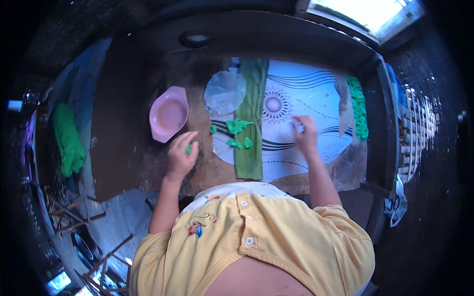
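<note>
My left hand (181, 157) is closed around a small bit of soft green dough (188, 149), just below a pink oval bowl (157, 114). My right hand (306, 132) grips a small whitish object (298, 127) above the white patterned sheet (308, 106); its kind is too small to make out. Torn pieces of green dough (239, 126) lie between my hands, partly on a long green strip (249, 163) that looks like leaf. Touching the strip's upper left is a round clear plastic sheet (223, 93).
Rows of shaped green pieces (358, 108) line the table's right side. At far left sits a large green lump (67, 140). A dark round object (194, 38) is at the back. A raised wooden edge (387, 118) bounds the right; a plastic bag (396, 207) hangs below it.
</note>
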The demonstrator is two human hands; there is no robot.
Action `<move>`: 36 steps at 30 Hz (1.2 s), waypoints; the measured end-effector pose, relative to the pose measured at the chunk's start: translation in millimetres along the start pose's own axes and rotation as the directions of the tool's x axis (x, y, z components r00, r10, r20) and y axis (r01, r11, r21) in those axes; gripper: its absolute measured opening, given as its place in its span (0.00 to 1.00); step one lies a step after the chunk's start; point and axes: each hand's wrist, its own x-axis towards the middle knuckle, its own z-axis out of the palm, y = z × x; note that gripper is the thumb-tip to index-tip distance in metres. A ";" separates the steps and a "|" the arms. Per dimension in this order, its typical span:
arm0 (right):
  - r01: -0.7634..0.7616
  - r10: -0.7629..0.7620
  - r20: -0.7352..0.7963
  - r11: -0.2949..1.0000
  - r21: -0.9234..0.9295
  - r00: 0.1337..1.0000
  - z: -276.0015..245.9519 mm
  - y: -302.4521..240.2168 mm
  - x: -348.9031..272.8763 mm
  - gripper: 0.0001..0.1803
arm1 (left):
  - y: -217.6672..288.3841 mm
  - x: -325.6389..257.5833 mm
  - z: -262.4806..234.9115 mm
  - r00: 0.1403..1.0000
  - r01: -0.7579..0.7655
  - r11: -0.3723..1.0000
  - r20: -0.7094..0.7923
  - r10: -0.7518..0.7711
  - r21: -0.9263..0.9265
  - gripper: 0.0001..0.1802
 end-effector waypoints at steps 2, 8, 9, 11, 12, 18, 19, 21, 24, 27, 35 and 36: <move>0.174 -0.186 0.206 0.982 0.074 0.961 37.9 -49.5 -11.6 0.11 | -2.5 -8.4 12.2 0.995 0.059 0.997 0.081 -0.062 0.046 0.14; 0.330 -0.258 0.512 0.942 -0.054 0.820 69.2 -96.7 -18.0 0.08 | -17.0 -42.2 11.1 0.946 0.224 0.927 0.163 -0.281 0.300 0.28; 0.304 -0.209 0.580 0.950 -0.071 0.788 69.6 -96.4 -16.4 0.08 | -20.9 -48.1 8.1 0.937 0.265 0.912 0.139 -0.320 0.313 0.30; 0.168 -0.157 0.523 0.985 0.026 0.838 72.3 -97.1 -15.4 0.08 | -28.7 -58.7 4.5 0.915 0.355 0.886 0.085 -0.395 0.299 0.33; 0.092 -0.112 0.500 0.994 0.065 0.859 74.5 -98.3 -16.3 0.07 | -32.9 -62.7 4.1 0.903 0.397 0.877 0.058 -0.427 0.269 0.33; 0.337 -0.359 0.425 0.932 0.129 0.831 93.7 -111.4 -25.9 0.06 | -55.9 -66.0 13.5 0.900 0.402 0.870 0.055 -0.433 0.285 0.29; 0.305 -0.341 0.440 0.940 0.151 0.831 94.6 -111.7 -25.4 0.06 | -57.4 -64.7 14.3 0.897 0.398 0.862 0.061 -0.437 0.315 0.27; 0.183 -0.251 0.410 0.963 0.197 0.877 95.4 -110.2 -20.5 0.07 | -56.5 -61.6 14.9 0.897 0.421 0.861 0.012 -0.442 0.285 0.25; 0.193 -0.244 0.234 0.956 0.221 0.941 98.4 -107.2 -5.7 0.07 | -47.8 -55.4 16.8 0.908 0.417 0.892 -0.042 -0.417 0.174 0.23; 0.294 -0.310 0.341 0.951 0.098 0.888 104.5 -107.9 10.5 0.05 | -36.1 -46.8 21.5 0.929 0.367 0.925 0.008 -0.369 0.100 0.22; 0.586 -0.578 0.481 0.796 0.153 0.660 95.3 -118.8 13.8 0.02 | -11.1 -47.7 15.7 0.923 0.321 0.935 0.273 -0.272 -0.151 0.22; 0.579 -0.563 0.497 0.803 0.141 0.660 94.5 -120.3 10.7 0.03 | -8.2 -50.1 15.2 0.915 0.298 0.936 0.336 -0.224 -0.188 0.22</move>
